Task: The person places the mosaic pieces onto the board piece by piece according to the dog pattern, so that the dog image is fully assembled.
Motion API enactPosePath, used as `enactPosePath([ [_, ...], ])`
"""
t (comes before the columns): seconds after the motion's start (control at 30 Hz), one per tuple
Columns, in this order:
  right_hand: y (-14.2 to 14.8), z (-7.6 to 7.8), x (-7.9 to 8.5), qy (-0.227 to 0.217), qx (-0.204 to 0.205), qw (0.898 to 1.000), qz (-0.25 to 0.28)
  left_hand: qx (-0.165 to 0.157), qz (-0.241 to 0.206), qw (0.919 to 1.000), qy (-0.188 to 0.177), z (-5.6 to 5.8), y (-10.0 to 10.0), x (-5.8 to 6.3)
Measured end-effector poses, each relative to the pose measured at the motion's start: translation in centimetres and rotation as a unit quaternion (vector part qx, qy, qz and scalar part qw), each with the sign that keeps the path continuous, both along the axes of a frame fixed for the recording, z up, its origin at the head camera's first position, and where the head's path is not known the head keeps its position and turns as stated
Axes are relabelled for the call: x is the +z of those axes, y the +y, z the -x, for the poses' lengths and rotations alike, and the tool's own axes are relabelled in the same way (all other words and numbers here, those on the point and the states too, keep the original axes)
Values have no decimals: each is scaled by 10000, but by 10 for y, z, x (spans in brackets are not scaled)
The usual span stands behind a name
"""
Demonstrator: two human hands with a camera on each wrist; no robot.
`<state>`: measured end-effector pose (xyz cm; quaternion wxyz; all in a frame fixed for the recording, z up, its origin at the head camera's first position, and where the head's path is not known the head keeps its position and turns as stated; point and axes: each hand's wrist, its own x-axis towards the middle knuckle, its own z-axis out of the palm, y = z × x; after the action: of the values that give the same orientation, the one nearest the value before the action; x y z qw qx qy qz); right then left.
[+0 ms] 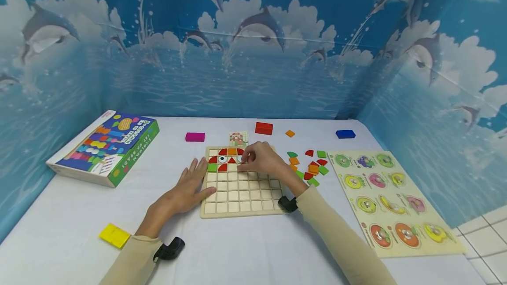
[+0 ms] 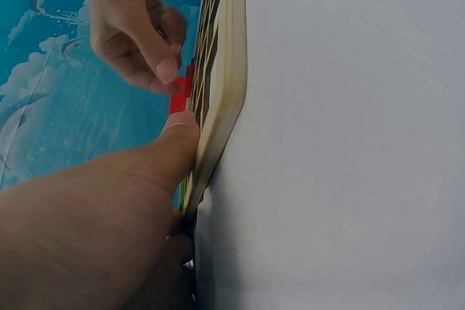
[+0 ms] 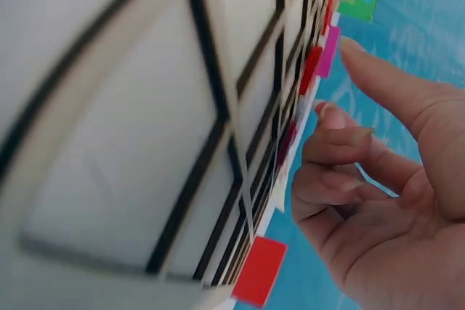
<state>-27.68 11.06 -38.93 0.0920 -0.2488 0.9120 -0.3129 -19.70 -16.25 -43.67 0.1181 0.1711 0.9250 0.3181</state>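
A wooden grid board (image 1: 233, 195) lies mid-table, with red, orange, green and eye-marked tiles in its far-left cells. Against its left side rests my left hand (image 1: 186, 190), fingers straight and spread, thumb (image 2: 182, 130) on the near part of the edge. Over the far rows, my right hand (image 1: 261, 158) bends down beside an eye tile (image 1: 222, 159) and a red triangle (image 1: 231, 160). The right wrist view shows its index fingertip (image 3: 327, 110) right at the board and its thumb held apart, nothing visible between them. Just behind the board is a small pattern card (image 1: 238, 138).
Loose red, green and orange pieces (image 1: 313, 169) lie right of the board. Farther right is a fruit puzzle board (image 1: 348, 195). A game box (image 1: 107, 144) stands at left. Magenta (image 1: 195, 137), red (image 1: 263, 128), blue (image 1: 345, 134) and yellow (image 1: 115, 235) blocks are spread about the table.
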Motion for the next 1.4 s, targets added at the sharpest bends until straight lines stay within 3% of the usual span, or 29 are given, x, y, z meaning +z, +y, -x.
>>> enactPosePath([
  [0.23, 6, -1, -2, -118, 239, 9996, 71, -9, 77, 9999, -115, -3, 3, 12],
  [0.4, 5, -1, 0, 64, 343, 9993, -148, 34, 80, 9999, -137, -4, 5, 14],
  [0.93, -7, 1, 4, 190, 504, 9979, -373, -24, 77, 9999, -66, -1, 2, 10],
  [1.17, -10, -1, 4, 137, 785, 9965, -255, 13, 186, 9998, -92, -1, 4, 12],
  [1.4, -11, -2, 1, 204, 600, 9974, -340, 9, 104, 9999, -85, -2, 3, 11],
])
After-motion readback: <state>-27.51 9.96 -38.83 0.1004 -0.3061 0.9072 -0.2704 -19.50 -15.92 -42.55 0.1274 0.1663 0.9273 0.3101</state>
